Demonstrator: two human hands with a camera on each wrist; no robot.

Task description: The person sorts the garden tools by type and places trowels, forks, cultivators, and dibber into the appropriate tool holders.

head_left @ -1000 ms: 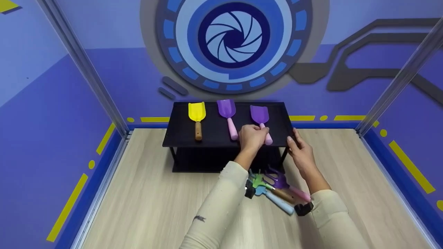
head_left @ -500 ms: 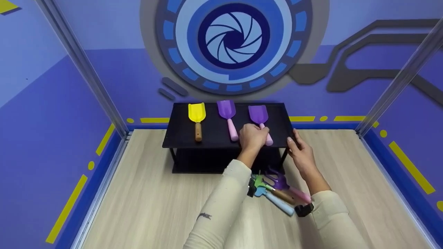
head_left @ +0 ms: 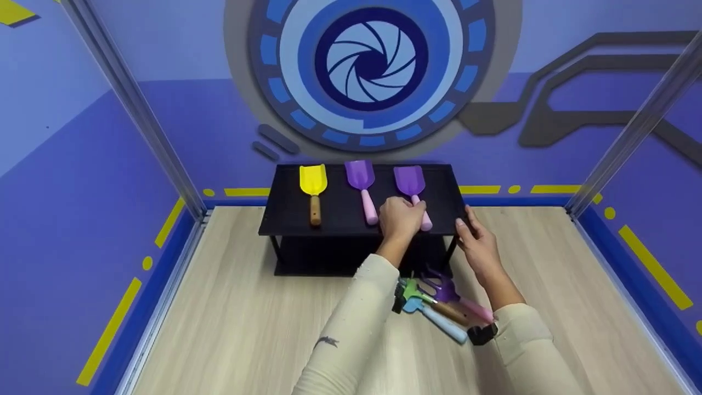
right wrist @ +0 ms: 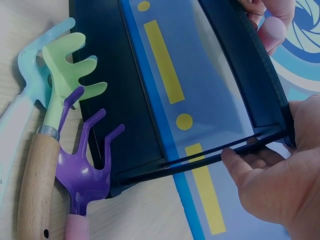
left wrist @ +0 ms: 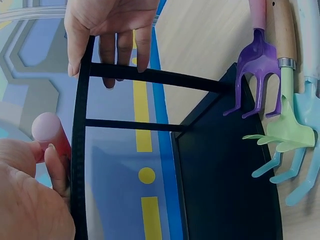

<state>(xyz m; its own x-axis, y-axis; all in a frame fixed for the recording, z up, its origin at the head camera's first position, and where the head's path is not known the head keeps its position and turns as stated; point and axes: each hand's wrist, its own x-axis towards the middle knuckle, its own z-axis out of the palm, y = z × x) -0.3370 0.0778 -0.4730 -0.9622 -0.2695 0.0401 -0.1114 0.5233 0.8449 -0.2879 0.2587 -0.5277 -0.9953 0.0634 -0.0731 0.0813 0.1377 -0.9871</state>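
Note:
In the head view, my left hand holds the pink handle of the right-hand purple toy shovel, which lies on the top board of a black two-tier shelf. My right hand grips that shelf at its front right corner, thumb on one side of a post and fingers on the other in the right wrist view. To the left on the same board lie another purple shovel with a pink handle and a yellow shovel with a wooden handle.
On the wooden tabletop, between my forearms, lie a purple hand rake, a green one and a light blue one, overlapping each other by the shelf's front right. Blue-purple printed walls enclose the table.
The held shovel's blade has swung slightly to the left while its handle stayed in my left hand. My right hand keeps its place on the shelf corner.

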